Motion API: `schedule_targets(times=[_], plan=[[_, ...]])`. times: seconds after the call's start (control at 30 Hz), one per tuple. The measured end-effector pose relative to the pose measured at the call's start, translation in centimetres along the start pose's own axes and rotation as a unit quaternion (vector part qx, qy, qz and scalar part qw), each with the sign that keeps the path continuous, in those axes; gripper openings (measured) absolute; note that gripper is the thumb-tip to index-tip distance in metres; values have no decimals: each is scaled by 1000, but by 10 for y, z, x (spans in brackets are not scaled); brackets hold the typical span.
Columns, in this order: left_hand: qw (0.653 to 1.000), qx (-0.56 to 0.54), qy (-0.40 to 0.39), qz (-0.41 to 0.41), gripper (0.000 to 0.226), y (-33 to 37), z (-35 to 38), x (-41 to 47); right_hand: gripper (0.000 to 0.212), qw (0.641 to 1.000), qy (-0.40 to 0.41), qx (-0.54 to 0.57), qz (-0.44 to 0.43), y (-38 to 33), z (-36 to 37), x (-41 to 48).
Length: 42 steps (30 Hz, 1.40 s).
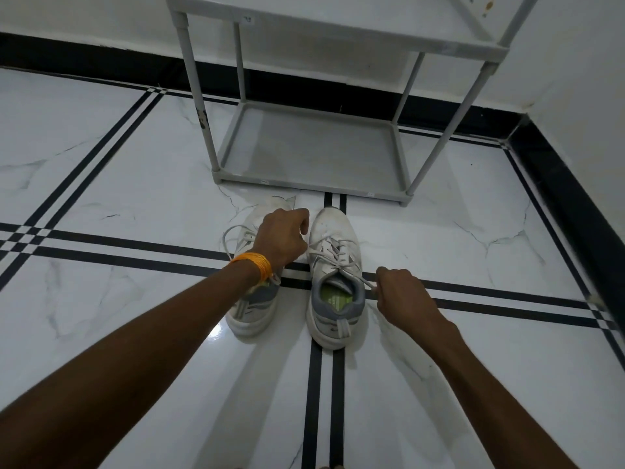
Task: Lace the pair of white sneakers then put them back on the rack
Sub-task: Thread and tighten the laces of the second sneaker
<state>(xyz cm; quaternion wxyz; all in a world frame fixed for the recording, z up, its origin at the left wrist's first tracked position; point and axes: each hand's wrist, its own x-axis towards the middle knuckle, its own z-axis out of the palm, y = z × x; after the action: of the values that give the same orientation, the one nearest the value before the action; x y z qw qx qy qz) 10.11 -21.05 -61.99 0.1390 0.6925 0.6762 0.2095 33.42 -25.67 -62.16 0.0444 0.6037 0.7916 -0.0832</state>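
Note:
Two white sneakers stand side by side on the floor, toes pointing at the rack. The right sneaker [333, 252] shows a green insole and grey heel collar. Its lace [351, 274] is pulled taut to both sides. My right hand [400, 292] pinches one lace end just right of the collar. My left hand [282, 236], with an orange band at the wrist, is closed on the other end and covers part of the left sneaker [252, 309]. A loose lace loop [228, 236] lies beside the left sneaker.
A grey shoe rack [311, 148] stands right behind the sneakers, its bottom shelf bare and an upper shelf [338, 25] above. The white marble floor has black inlay lines. A white wall with black skirting [571, 198] closes in at the right.

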Motion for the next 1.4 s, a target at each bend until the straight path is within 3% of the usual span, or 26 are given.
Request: schedule_targets(times=[0.27,0.5,0.6,0.7,0.8,0.9,1.0,1.1,1.3,1.4], plan=[[991,-101,19,-83,18,-9,-3,10,11,999,9,13,46,-4,6,-5],[987,-128,4,-101,16,-12,-2,9,14,997,21,43,64,-7,6,-7],[993,-105,7,-60,14,-14,1,7,16,995,23,60,80,-9,2,-10],[998,-40,-14,53,27,-10,0,3,16,992,43,88,81,-16,-12,-14],[990,-4,-27,141,43,3,2,-3,41,982,75,161,68,-33,-38,-14],[972,14,-97,213,29,16,11,-9,60,986,66,151,-6,-54,-42,-3],[973,3,-115,201,16,17,16,-15,45,995,29,84,-47,-56,-20,10],[974,16,-108,196,8,14,19,-17,17,998,56,23,-21,-46,-10,14],[972,-28,-126,196,30,14,24,-18,24,988,96,120,0,-36,-3,14],[967,7,-123,223,22,10,25,-19,25,984,103,145,2,-30,1,15]])
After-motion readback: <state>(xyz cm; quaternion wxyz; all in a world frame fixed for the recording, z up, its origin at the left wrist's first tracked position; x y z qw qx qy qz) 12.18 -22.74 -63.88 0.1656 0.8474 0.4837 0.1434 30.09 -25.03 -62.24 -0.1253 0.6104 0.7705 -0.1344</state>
